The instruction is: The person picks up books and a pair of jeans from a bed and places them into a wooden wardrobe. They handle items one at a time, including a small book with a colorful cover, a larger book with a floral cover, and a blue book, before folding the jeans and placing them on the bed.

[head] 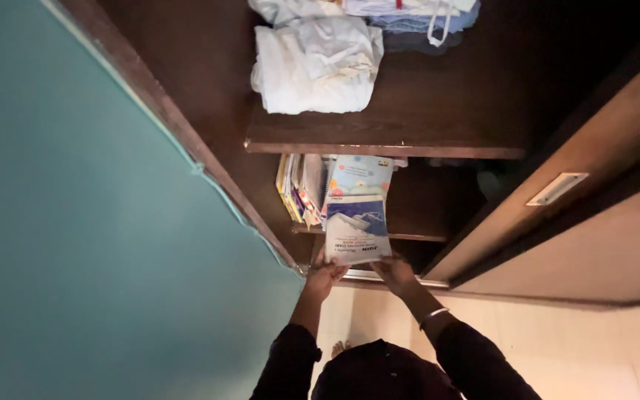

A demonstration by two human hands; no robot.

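Both hands, left point(325, 279) and right point(395, 272), grip a book point(357, 230) at mid-frame by its lower edge; fingertips hidden behind it, shelf point(438, 137) above dim

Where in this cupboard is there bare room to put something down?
Bare wood shows on the upper shelf right of the folded white cloth, and on the lower shelf right of the books. Its left end is crowded, where both hands hold a blue-and-white book.
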